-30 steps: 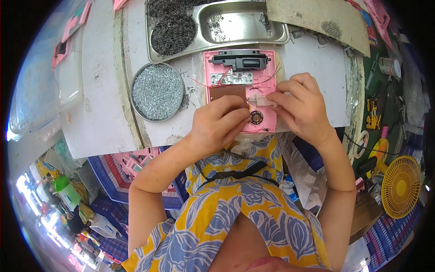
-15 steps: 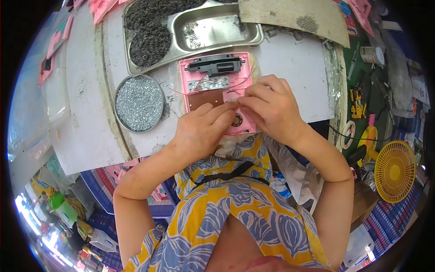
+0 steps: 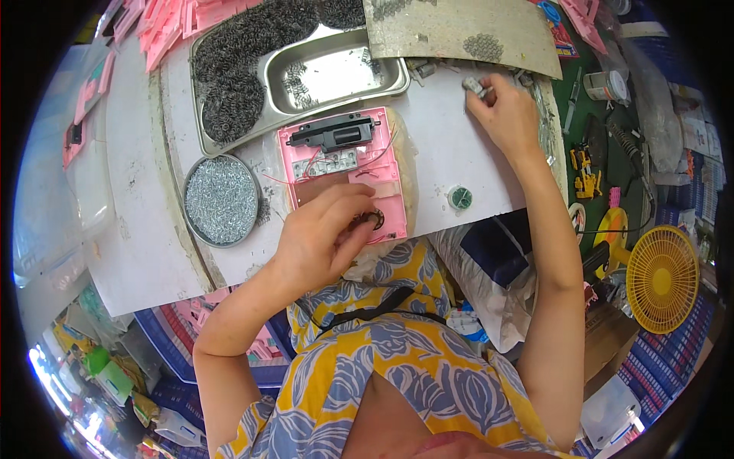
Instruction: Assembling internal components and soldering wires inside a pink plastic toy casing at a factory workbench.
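A pink plastic casing [image 3: 392, 200] lies open in front of me, fitted with a black plastic mechanism [image 3: 336, 133], a silver metal plate [image 3: 330, 163] and thin red wires. My left hand [image 3: 325, 229] rests over its lower part, covering the brown board. Its thumb and fingers close on a black ring-shaped part [image 3: 375, 219] in the casing's lower right area. Out at the upper right, my right hand [image 3: 505, 111] pinches a small grey part [image 3: 474, 86], perhaps metal, whose kind I cannot tell. Below that hand lies a small round green item [image 3: 459, 197].
A round dish of small silver pieces [image 3: 222, 200] stands left of the casing. Behind are a metal tray [image 3: 397, 83] with many small black springs [image 3: 233, 103] and a stained board [image 3: 466, 34]. Pink parts [image 3: 164, 38] pile at the far left; a yellow fan [image 3: 662, 281] stands right.
My right hand has left the casing, moving up and right, and now holds a small grey part. My left hand stays at the casing. The view has shifted; the green item now shows.
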### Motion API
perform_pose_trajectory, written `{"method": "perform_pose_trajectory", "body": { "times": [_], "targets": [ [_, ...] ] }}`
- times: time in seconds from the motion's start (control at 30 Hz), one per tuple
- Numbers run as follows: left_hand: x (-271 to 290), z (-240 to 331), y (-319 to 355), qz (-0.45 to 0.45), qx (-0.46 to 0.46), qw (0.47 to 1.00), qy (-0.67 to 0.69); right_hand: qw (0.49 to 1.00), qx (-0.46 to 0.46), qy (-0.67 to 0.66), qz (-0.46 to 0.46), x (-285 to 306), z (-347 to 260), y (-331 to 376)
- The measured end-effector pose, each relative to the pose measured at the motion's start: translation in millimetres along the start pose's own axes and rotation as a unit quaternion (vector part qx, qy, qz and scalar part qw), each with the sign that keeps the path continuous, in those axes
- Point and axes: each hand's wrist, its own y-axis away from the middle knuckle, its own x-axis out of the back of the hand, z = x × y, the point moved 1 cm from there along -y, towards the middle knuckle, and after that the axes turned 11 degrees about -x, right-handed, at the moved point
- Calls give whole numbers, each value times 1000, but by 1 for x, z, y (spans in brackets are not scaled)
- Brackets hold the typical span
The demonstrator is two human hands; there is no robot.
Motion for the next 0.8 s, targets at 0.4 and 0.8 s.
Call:
{"method": "perform_pose_trajectory", "body": {
  "times": [0.4,0.8],
  "targets": [
    [0,15,-102,-152,166,904,364,777,-46,-581,-237,73,-50,111],
    [-22,-83,-248,-12,-76,994,-72,429,-125,-826,-344,44,-8,92]
  ]
}}
